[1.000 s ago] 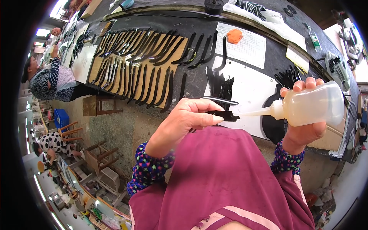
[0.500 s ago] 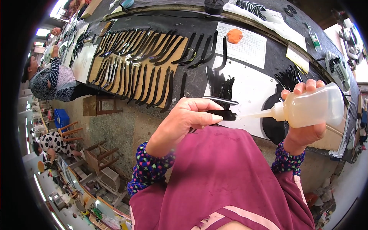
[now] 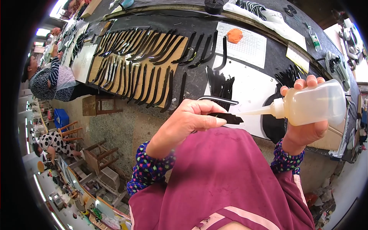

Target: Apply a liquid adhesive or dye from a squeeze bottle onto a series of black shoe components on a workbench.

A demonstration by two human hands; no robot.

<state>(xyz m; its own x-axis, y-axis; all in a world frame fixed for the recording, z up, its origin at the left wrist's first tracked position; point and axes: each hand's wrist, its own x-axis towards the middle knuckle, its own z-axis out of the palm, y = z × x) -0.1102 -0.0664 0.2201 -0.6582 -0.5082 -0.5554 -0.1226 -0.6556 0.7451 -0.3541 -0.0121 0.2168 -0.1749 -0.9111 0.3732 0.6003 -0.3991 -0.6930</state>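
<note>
My left hand (image 3: 191,119) pinches a black strip (image 3: 233,119) between thumb and fingers, its cut end poking out to the right. My right hand (image 3: 306,130) is wrapped round a translucent squeeze bottle (image 3: 315,103) of pale yellowish liquid, tipped on its side. The bottle's thin nozzle points left, its tip close to the strip's end; whether they touch I cannot tell. Behind the left hand a bent metal rod (image 3: 220,99) sticks out over a white board (image 3: 249,92). A bunch of black strips (image 3: 221,85) lies on that board.
Rows of curved black strips lie on a brown cardboard sheet (image 3: 174,66) at the left. An orange lump (image 3: 234,35) rests on a printed paper sheet (image 3: 257,50). At the far right stands a glass bottle (image 3: 314,39). A wooden stool (image 3: 90,106) and a co-worker (image 3: 51,82) are at left.
The strip's end has tilted downward and moved slightly right in my left hand. The bottle has shifted a little, with its nozzle slightly higher.
</note>
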